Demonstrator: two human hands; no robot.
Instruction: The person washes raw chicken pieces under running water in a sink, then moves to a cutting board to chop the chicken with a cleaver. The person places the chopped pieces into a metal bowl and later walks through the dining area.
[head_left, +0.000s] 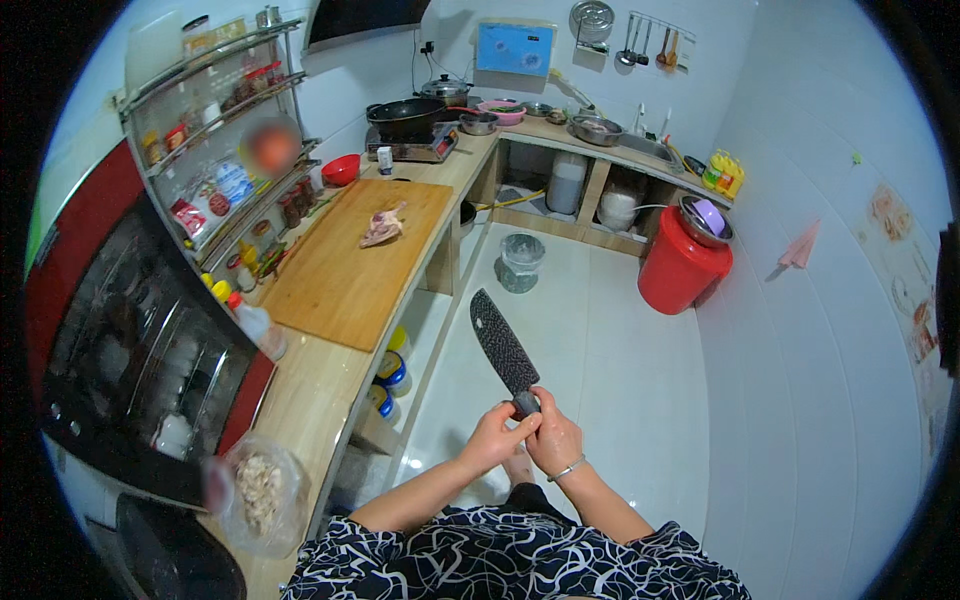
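Observation:
A kitchen knife with a dark, speckled blade (504, 341) is held out in front of my body, above the floor, its tip pointing away and slightly left. My right hand (556, 439) grips its dark handle (526, 403). Against the same handle, from the left side, my left hand (491, 436) closes its thumb and fingers. To the left, on the counter, lies a wooden cutting board (330, 285). A raw piece of meat on the bone, apparently poultry (384, 227), rests near the board's far end, apart from the knife and both hands.
A black wok (405, 114) sits on a portable stove (420, 146) at the far counter. A spice rack (214, 120) and a dark cabinet (142, 352) line the left. On the floor stand a lidded red bucket (679, 262) and a small bin (521, 262). A plastic bag (262, 495) lies near left.

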